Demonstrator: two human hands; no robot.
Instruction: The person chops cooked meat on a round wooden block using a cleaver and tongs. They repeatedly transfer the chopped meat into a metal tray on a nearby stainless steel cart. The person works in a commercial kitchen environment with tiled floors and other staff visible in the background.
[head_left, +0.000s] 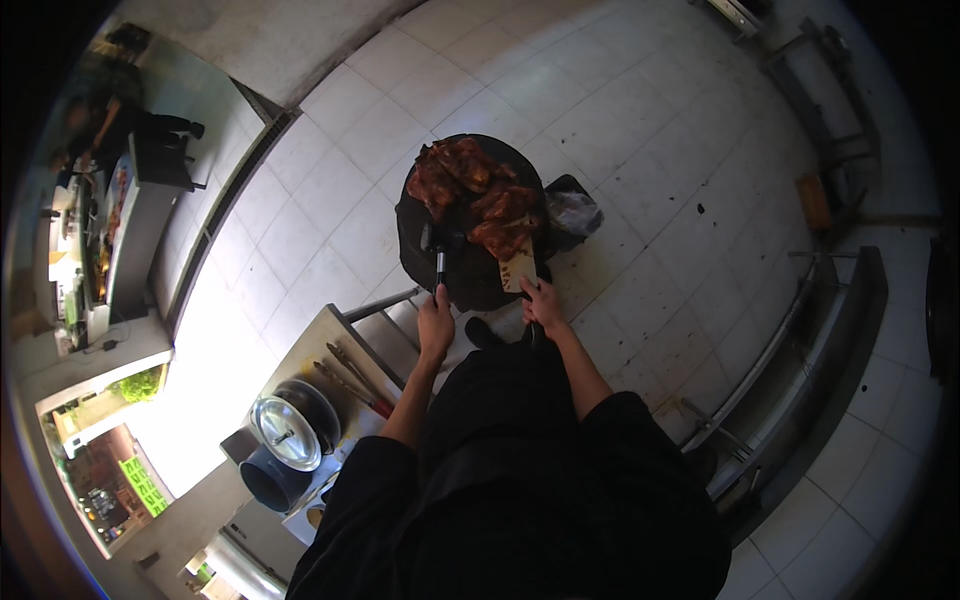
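Several pieces of reddish-brown roasted meat, likely chicken (457, 176), lie on a round dark chopping block (420, 266) in front of me. My right hand (544, 306) grips the dark handle of a broad-bladed cleaver (517, 271). The blade's far end meets the nearest piece of meat (499, 236); whether it cuts in, I cannot tell. In my left hand (436, 322) is a mallet-like tool (440, 262) with a metal shaft and dark head. That head is over the block, left of the blade and apart from it.
Left of me, a side table (311, 341) bears red-handled tongs (352, 379), a glass lid (286, 433) and a dark blue pot (274, 480). Beyond the block sits a clear plastic bag (574, 212). A metal-framed rack (802, 375) stands right. Another person (112, 112) is at a far-left counter.
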